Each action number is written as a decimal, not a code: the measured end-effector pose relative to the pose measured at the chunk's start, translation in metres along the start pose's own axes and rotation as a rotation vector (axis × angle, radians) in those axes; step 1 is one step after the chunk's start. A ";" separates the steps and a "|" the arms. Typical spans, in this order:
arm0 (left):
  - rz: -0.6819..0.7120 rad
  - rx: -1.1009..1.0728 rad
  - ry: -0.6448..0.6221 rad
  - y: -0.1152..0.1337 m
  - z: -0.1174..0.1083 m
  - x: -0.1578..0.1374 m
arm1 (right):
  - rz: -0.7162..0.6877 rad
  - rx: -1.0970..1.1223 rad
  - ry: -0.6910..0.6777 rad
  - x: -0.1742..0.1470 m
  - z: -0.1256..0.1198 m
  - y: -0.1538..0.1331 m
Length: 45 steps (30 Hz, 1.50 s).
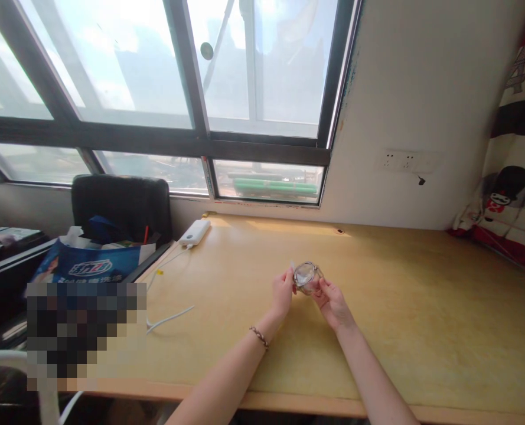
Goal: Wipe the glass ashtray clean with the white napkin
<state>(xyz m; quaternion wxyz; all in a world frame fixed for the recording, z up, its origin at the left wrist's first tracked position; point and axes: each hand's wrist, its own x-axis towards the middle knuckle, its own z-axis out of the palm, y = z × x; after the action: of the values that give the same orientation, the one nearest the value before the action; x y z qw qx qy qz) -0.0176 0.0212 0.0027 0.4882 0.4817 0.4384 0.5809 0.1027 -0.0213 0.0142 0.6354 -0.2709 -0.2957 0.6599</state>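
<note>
Above the middle of the wooden desk, a small clear, shiny round container (305, 274), perhaps a jar, is held between both hands. Its round end is turned partly toward me and its exact kind is hard to make out. My left hand (282, 291), with a braided bracelet on the wrist, grips its left side, thumb up near the rim. Closed on the lower right side is my right hand (333, 304), with the thumb on top. Part of the container is hidden behind the fingers.
The wooden desk (421, 319) runs to the wall. A white power bank (195, 232) with a white cable (170, 319) lies toward its left edge. Left of the desk are a blue bag (96, 262) and a black chair (120, 206). A curtain (517, 165) hangs at right.
</note>
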 end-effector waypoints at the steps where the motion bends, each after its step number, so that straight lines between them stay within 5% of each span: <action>1: -0.010 -0.003 -0.029 0.000 0.001 -0.001 | -0.032 -0.012 0.015 0.000 0.001 -0.001; 15: -0.174 -0.275 -0.241 0.004 0.010 -0.011 | -0.303 -0.382 0.041 -0.006 0.014 -0.002; 21: -0.180 -0.256 -0.312 0.009 0.014 -0.018 | -0.428 -0.818 0.271 -0.004 0.005 -0.001; 26: -0.048 -0.091 -0.296 0.012 0.012 -0.020 | -0.421 -0.914 0.282 -0.005 0.004 0.001; 34: 0.469 0.328 -0.333 0.022 0.002 -0.027 | -0.322 -0.735 0.091 -0.003 0.004 0.000; 40: 0.552 0.512 -0.275 0.024 -0.001 -0.028 | -0.275 -0.642 0.010 -0.005 0.011 -0.003; 45: 0.432 0.463 -0.070 0.025 -0.003 -0.022 | -0.232 -0.718 -0.026 -0.008 0.013 0.004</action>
<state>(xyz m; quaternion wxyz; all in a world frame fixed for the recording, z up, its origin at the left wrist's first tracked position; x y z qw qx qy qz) -0.0227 -0.0040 0.0236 0.2458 0.6817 0.4294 0.5389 0.0907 -0.0295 0.0200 0.5666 -0.4325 -0.5450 0.4414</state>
